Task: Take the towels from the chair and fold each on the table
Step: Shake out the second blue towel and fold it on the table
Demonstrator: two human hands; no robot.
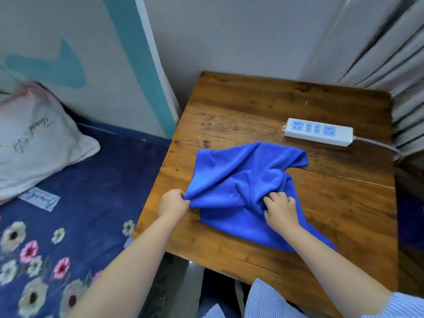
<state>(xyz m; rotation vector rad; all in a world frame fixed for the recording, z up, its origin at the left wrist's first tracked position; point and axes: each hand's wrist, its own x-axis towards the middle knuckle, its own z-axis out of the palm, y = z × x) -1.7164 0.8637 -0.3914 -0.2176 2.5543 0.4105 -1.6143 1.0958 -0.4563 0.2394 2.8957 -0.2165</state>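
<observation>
Your left hand (173,203) pinches blue towel (241,180) corner, right hand (278,208) grips bunched middle: spreading it flat on table (252,106) for folding.

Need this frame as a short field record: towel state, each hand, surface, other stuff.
towel: blue towel, crumpled and unfolded, lying on the table
left hand: left hand pinches the towel's near-left corner
right hand: right hand grips a bunched part near the towel's middle, fingers curled into the cloth
surface: wooden table
other on table: white power strip beyond the towel, apart from it, cable running off to the right
beside table: bed with floral sheet and pillow on the left
fold progress: no fold visible
</observation>
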